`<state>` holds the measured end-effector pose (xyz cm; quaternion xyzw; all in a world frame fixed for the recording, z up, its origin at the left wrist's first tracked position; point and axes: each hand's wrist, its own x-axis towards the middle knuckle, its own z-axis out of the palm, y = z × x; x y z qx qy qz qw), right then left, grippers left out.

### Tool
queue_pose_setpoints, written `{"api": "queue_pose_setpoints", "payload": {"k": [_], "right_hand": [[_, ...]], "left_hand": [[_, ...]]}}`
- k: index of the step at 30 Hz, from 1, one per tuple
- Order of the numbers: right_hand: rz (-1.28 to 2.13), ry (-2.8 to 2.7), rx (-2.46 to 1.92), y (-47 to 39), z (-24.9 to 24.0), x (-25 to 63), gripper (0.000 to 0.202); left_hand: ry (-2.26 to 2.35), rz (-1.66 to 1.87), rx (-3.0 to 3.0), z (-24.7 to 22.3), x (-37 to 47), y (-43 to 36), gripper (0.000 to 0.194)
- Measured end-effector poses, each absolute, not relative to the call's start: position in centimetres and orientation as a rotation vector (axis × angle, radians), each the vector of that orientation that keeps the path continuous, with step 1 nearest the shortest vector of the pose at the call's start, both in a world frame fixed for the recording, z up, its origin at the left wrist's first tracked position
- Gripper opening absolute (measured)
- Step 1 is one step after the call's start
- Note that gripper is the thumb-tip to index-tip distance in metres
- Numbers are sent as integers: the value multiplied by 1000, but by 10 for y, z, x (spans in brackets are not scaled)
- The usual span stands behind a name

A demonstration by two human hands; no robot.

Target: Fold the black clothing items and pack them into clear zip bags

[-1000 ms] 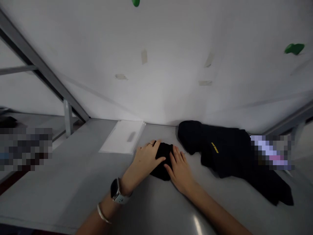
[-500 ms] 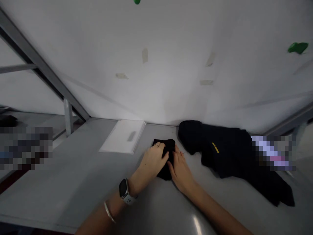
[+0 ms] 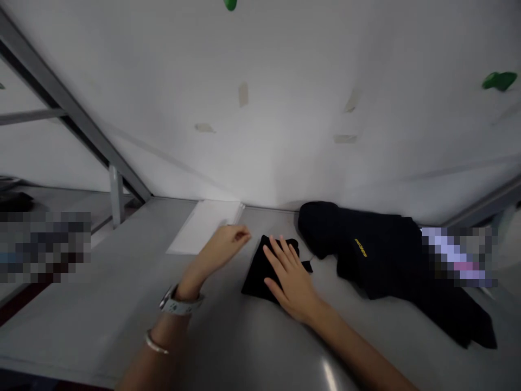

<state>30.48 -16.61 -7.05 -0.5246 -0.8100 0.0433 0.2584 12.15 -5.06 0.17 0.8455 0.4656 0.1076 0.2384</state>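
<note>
A small piece of black folded cloth [image 3: 255, 274] lies on the grey table. Its exact kind is hard to make out. My right hand [image 3: 295, 282] rests flat on its right part with the fingers spread, and a dark corner sticks out beyond the fingers. Up and to the left, apart from the cloth, my left hand [image 3: 220, 250] has its fingers curled in. I see nothing held in it. It wears a watch and a bangle, and it covers part of a stack of white sheets [image 3: 193, 231]. A dark garment with yellow lettering [image 3: 378, 255] is spread to the right.
The grey tabletop [image 3: 101, 293] ends at a white wall panel [image 3: 285, 81] with tape pieces and green pieces on it. Grey metal frame bars [image 3: 81, 114] slope along the left side. Blurred-out items [image 3: 456, 258] lie at the far right.
My left hand has left the black cloth and moved left, fingers curled. My right hand has flattened onto the cloth, which now spreads wider to the left. The dark garment stays put.
</note>
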Motion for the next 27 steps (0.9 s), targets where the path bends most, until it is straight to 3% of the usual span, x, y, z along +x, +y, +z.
{"api": "queue_pose_setpoints", "payload": {"k": [2,4,6,10,17,27], "right_hand": [[193,-2315,-1432,-168,-71,305,59],[261,-2381,-1452,-171,-70,310,57],[321,-2402,-1477,-173,-66,316,52],[419,-2331,-1619,-178,-56,322,44],[268,-2324,-1815,-179,-66,312,98],[249,-2388,-1869,-178,-63,310,86]], "left_hand": [[1669,325,2346,-9,114,-37,19],[1892,289,2338,-23,108,-28,24],[1954,269,2332,-35,104,-21,29],[1990,260,2313,-47,95,-11,17],[2046,244,2301,-47,95,-6,21],[2085,225,2318,-50,93,-5,25]]}}
